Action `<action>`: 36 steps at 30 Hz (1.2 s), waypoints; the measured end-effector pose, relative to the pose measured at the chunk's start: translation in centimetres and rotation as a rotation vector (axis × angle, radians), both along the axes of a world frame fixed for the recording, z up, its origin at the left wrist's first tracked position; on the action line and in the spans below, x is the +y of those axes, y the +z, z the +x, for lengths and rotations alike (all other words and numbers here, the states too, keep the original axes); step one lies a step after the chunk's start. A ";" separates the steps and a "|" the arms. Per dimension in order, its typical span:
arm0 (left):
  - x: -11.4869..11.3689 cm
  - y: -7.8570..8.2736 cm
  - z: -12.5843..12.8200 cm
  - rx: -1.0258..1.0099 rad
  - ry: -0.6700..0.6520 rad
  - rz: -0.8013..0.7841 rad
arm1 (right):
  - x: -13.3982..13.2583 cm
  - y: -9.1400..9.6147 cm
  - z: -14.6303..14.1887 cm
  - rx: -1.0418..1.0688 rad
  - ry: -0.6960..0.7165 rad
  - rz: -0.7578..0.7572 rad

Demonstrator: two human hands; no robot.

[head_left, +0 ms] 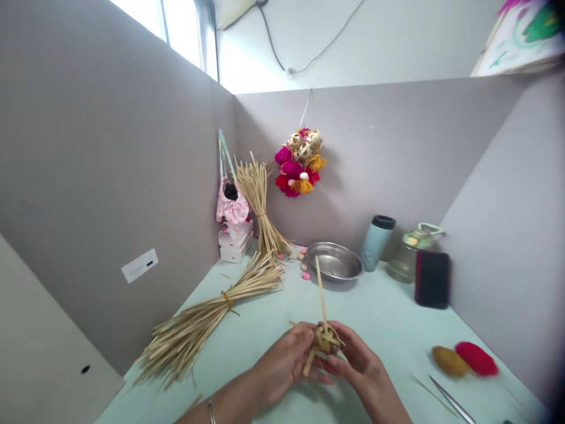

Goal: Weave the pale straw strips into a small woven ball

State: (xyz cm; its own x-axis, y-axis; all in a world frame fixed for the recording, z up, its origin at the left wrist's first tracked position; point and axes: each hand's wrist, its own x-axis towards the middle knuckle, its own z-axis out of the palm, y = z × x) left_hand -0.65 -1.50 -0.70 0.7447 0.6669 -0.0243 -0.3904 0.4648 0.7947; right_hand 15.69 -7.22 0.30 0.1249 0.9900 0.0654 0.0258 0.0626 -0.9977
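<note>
Between both hands, just above the table, is a small woven straw ball (326, 340). One long straw strip sticks up from it and a shorter end points down to the left. My left hand (289, 359) grips the ball's left side with thumb and fingers. Closed round its right side is my right hand (359, 365), thumb at the bottom and fingers behind. The palms hide part of the ball. A tied bundle of straw strips (207, 318) lies on the table left of my hands.
A metal bowl (338, 264), a blue tumbler (376, 244), a glass jug (404, 265) and a phone (432, 280) stand at the back. Tweezers (451, 399) and yarn tufts (477, 358) lie right. A second straw bundle (262, 215) leans in the corner near stacked boxes (235, 241).
</note>
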 end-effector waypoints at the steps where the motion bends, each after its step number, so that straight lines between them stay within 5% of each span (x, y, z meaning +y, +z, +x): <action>1: -0.1 0.0 0.1 -0.007 0.016 -0.007 | 0.0 -0.1 0.0 -0.044 -0.003 0.009; 11: 0.1 0.5 -0.5 -0.002 0.099 -0.062 | -0.2 0.7 1.0 -0.161 0.143 0.120; 18: 0.1 -0.1 -0.2 0.006 0.094 0.044 | -0.2 1.3 0.3 -0.348 0.037 0.229; 36: -0.6 0.1 0.0 0.070 0.007 0.126 | -0.4 1.6 0.2 -0.053 0.023 0.094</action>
State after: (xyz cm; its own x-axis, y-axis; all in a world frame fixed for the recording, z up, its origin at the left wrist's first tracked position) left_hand -0.69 -2.13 -0.56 0.7397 0.6729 0.0082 -0.3346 0.3571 0.8721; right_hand 15.87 -7.60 1.92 0.0963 0.9817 0.1645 0.0759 0.1575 -0.9846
